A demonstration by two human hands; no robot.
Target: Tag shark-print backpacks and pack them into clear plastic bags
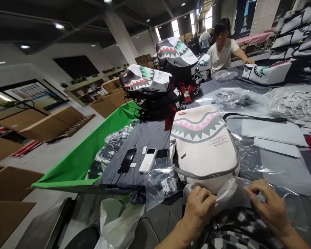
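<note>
A white backpack [204, 145] with a pink and grey shark-mouth print lies flat on the grey table [145, 138] in front of me. At its near end both my hands grip a clear plastic bag [229, 193]. My left hand [198, 209] is closed, pinching the bag's edge against the backpack's bottom. My right hand [266, 204] has its fingers curled on the plastic from the right. A black and white checked item [235, 224] lies under my hands.
Black shark-print backpacks [147, 86] are stacked at the table's far side. Two phones [126, 159] and a white power bank [148, 160] lie left of the backpack. A green bin [88, 152] stands left. A person in a white shirt [223, 48] works across the table.
</note>
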